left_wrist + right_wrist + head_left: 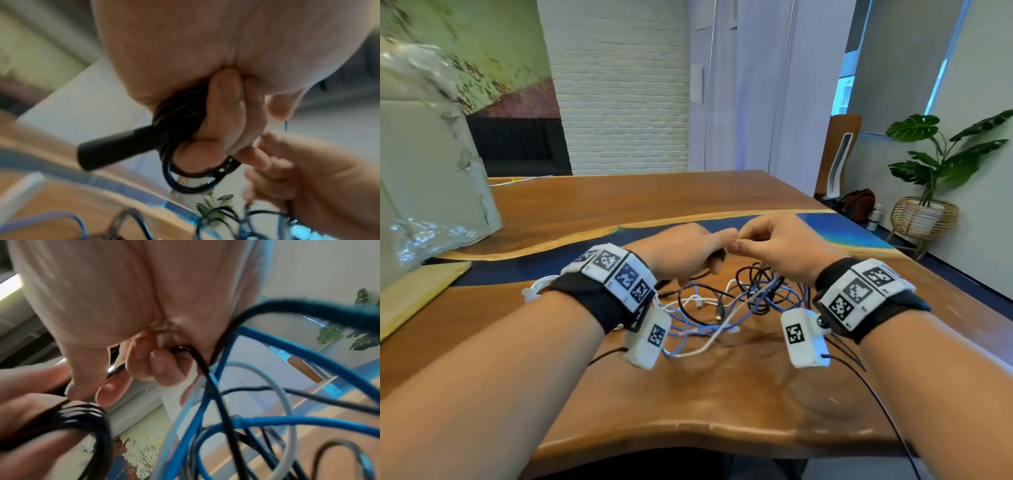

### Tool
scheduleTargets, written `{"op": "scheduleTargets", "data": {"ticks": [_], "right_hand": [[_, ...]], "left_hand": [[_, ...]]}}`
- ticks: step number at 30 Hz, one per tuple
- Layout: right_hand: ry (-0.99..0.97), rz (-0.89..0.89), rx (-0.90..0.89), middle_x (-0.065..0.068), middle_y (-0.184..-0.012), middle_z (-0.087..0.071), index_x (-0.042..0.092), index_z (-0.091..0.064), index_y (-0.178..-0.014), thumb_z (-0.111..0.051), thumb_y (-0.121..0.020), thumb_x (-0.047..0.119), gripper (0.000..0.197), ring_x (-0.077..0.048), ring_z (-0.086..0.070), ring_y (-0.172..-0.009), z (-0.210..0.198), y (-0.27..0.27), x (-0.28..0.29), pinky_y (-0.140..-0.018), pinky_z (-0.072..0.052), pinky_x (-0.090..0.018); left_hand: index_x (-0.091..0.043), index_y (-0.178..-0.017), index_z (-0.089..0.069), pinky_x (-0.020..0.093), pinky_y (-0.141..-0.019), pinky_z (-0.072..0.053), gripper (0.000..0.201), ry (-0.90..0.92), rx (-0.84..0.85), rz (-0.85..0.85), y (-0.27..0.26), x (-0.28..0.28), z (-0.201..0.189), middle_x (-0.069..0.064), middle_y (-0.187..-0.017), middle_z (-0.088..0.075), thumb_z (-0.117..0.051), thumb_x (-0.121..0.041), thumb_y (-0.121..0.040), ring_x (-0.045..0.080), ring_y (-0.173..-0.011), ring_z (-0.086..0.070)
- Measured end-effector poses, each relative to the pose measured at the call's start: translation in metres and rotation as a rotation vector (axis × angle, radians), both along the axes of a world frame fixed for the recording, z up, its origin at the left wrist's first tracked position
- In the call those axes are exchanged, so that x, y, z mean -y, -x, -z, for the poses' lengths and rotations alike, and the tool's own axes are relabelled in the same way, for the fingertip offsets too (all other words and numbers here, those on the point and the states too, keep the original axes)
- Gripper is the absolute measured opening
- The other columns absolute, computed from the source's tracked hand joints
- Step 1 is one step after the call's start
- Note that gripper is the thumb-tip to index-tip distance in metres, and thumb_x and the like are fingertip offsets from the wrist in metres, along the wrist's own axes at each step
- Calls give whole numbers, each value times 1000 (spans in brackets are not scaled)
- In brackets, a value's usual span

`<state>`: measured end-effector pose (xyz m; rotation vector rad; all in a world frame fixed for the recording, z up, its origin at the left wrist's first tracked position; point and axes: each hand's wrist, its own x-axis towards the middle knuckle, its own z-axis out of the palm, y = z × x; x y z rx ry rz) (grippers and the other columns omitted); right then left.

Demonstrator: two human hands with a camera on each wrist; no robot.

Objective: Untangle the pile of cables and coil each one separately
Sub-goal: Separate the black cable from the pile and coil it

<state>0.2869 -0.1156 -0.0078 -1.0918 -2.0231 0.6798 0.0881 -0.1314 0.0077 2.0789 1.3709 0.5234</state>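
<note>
1. L hand up over the table, fingers curled tight round a black coil, several loops bunched in the fist, a black barrel plug poking out the side
2. R hand right next to it, fingertips of both nearly touching; thumb + fingers pinching a black strand, which runs down into the heap
3. Cable pile sits on the wood just near of both hands, btwn the wrists: blue, white, black leads all crossed over
4. Blue cable and white cable loop close under the R wrist, not gripped as far as I can tell
5. Far left: cardboard box w/ clear plastic on it; far right on the floor, potted plant in a basket
</note>
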Motion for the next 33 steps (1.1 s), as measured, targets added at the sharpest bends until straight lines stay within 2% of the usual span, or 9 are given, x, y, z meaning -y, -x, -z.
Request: {"op": "scheduleTargets", "data": {"ticks": [4,8,13,18,22,26,28,31,33], "right_hand": [[4,38,-10,6,-55,-55,16,-75,-78,-74,-94,29,21,-8,-48,-52,9,-5,-6,-58,-42,-26],[40,88,51,-7,-77,-76,18,-78,-87,-75,-93,23,9,-15,-69,-67,27,-5,-11,-72,-58,-30],[82,198,382,3,-84,-70,28,-76,-97,-79,-88,25,10,-11,-64,-77,40,-16,-15,-69,-49,-27],[73,529,362,2,-91,-71,24,-79,-98,-69,-95,21,10,-15,-64,-82,48,-34,-29,-73,-48,-27],[109,678,385,-6,-90,-74,19,-80,-100,-63,-96,17,17,-25,-68,-85,40,-54,-36,-75,-58,-35],[148,662,421,-5,-133,-67,31,-59,-138,-63,-89,24,49,-29,-65,-116,30,-47,-34,-101,-52,-46],[30,499,290,-1,-140,-60,33,-49,-147,-61,-91,22,58,-25,-60,-124,24,-30,-28,-105,-46,-39],[-18,254,61,7,-126,-65,30,-50,-145,-63,-96,30,51,-14,-61,-116,18,3,-22,-98,-45,-32],[-14,277,186,6,-95,-68,24,-64,-121,-58,-101,39,26,-16,-65,-89,19,17,-25,-76,-48,-32]], "left_hand": [[-11,-76,-50,30,-51,-35,45,254,530,141,9,14,9,-4,-46,-18,-36,-38,-109,16,-40,-15],[-15,-78,-47,29,-53,-37,42,247,997,28,10,12,5,-8,-46,-18,-32,-37,-111,12,-38,-14],[-17,-79,-48,29,-54,-37,41,118,1338,-124,22,-3,-11,-7,-47,-19,-31,-36,-112,13,-41,-15],[-19,-78,-48,26,-52,-40,43,30,1420,-139,33,-7,-31,-7,-49,-18,-29,-36,-112,14,-42,-14],[-19,-78,-49,27,-55,-39,42,-11,1326,-143,39,-8,-42,-7,-49,-19,-30,-37,-112,15,-43,-13],[-18,-79,-47,29,-54,-40,41,-17,1098,-128,22,-11,-39,-7,-44,-22,-31,-36,-112,14,-40,-15],[-17,-79,-46,29,-54,-39,41,-2,997,-92,9,-9,-38,-7,-44,-23,-30,-35,-112,15,-40,-16],[-16,-81,-46,29,-54,-38,39,27,922,-38,-12,-5,-39,-7,-43,-23,-30,-33,-112,14,-39,-16],[-16,-81,-47,31,-55,-36,39,56,993,8,-22,-4,-43,-7,-44,-23,-30,-33,-112,13,-39,-15]]}}
